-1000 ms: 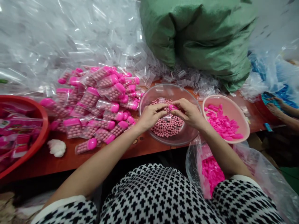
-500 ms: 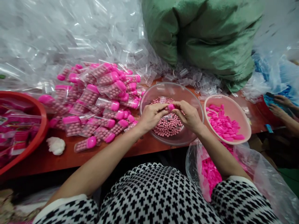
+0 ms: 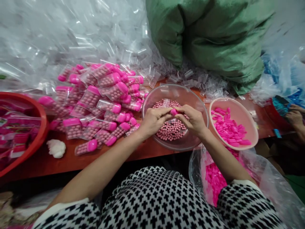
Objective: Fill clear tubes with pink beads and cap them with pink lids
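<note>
My left hand and my right hand meet fingertip to fingertip above a clear plastic bowl. Both are closed in a pinch around a bright pink cap. Whether a clear container sits under the cap is hard to make out, as the fingers hide it. Small pink beads cover the bottom of the bowl beneath. To the left lies a heap of clear containers filled with such beads and closed with pink caps.
A pale pink basin of loose caps stands right, above an open plastic bag with more. At left are a red tub and a white wad. Empty clear containers and a green sack lie behind. Another person's hand shows far right.
My fingertips have closed in further around the pink cap, and my right hand has shifted slightly left. At the far right, the other person's hands have moved outward.
</note>
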The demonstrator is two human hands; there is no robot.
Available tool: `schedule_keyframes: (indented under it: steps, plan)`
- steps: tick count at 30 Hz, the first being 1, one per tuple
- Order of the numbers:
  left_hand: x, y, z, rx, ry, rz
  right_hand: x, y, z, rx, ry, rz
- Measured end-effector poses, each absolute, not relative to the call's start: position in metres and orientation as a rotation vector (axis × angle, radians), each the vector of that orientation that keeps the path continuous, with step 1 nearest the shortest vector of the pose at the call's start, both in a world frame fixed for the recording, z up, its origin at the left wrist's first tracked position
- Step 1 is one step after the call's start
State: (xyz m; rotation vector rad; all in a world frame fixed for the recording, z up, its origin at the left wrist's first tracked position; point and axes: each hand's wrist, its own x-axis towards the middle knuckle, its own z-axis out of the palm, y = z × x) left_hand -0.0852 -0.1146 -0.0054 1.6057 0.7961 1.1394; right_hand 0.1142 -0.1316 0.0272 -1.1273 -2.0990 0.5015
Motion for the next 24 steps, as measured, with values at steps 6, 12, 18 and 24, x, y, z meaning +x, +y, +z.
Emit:
schedule_keyframes:
  steps: [6, 12, 18, 24]
  plan:
    - [-0.089, -0.11, -0.001, 1.048, 0.753, 1.103, 0.121, -0.142, 0.034, -1.01, -1.347, 1.349]
    - [-0.087, -0.117, -0.003, 1.345, 0.711, 1.146, 0.123, -0.133, 0.026, -1.058, -1.195, 1.463]
    - [-0.082, -0.121, -0.005, 1.543, 0.869, 1.195, 0.106, -0.127, 0.029, -1.067, -1.117, 1.966]
    - [-0.081, -0.112, -0.004, 1.558, 0.86, 1.261, 0.088, -0.117, 0.027, -1.048, -0.987, 1.869]
